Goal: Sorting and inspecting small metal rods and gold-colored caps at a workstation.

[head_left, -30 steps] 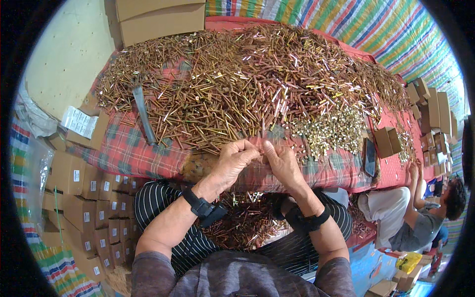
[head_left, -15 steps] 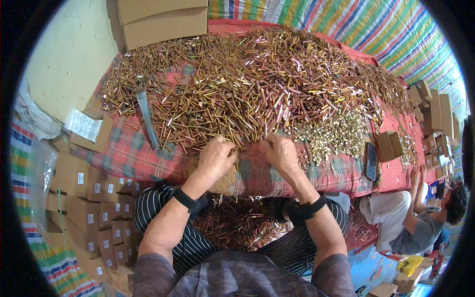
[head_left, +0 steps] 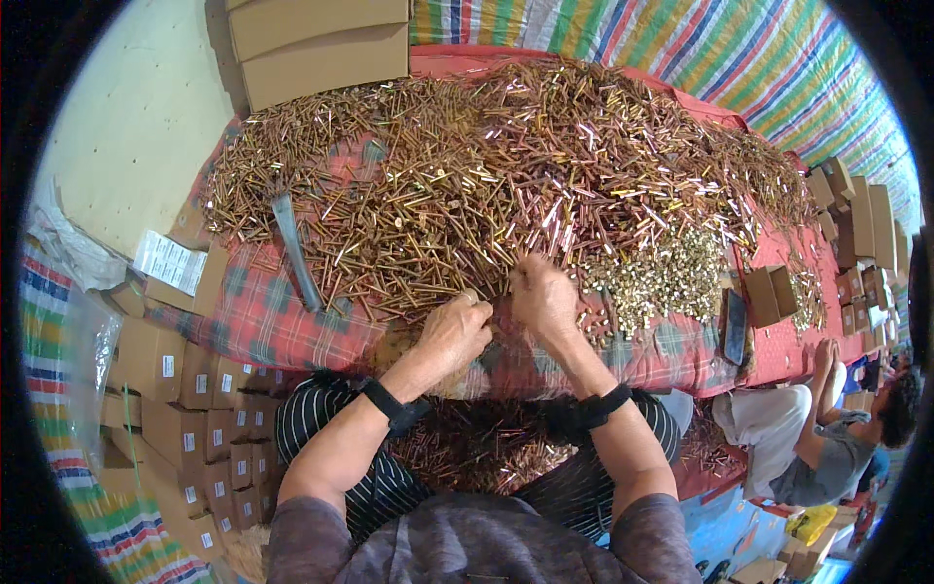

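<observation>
A wide heap of thin, brass-coloured metal rods, perhaps bolts, spreads over a red plaid cloth. At the near edge of the heap, my left hand has its fingers and thumb drawn together in a pinch. My right hand is just to its right, fingers curled together at the rods, slightly blurred. Whatever either hand holds is too small or hidden to make out. To the right of my right hand lies a pile of small, shiny, nut-like pieces.
A grey curved strip lies on the left of the cloth. Right of the small pieces are a dark phone-like slab and an open carton. Stacked cartons stand at lower left. Another person sits at far right.
My left hand has moved right and a little nearer to me, closer to my right hand. My right hand has shifted slightly left. The whole view has tilted a little.
</observation>
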Motion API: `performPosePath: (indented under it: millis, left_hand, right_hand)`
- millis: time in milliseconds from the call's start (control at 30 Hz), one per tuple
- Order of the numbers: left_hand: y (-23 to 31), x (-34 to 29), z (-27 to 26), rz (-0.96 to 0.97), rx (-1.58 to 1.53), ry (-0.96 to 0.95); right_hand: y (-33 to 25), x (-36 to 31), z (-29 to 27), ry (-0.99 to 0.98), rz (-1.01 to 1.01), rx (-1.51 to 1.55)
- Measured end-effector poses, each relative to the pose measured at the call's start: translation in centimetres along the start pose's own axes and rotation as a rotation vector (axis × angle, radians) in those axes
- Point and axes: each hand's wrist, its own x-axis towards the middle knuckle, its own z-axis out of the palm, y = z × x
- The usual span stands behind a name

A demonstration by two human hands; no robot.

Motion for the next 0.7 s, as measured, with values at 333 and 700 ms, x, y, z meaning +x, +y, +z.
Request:
performPosePath:
  millis: [333, 700]
  left_hand:
    - [1.1, 0.3, -0.3, 0.027, 0.151, -0.058]
    - [0.3, 2.6, 2.6, 0.027, 0.12, 0.085]
  right_hand:
    - [5.9, 3.3, -0.3, 0.27, 0.105, -0.117]
    - [4.8, 0.2, -1.1, 0.148, -0.002, 0.004]
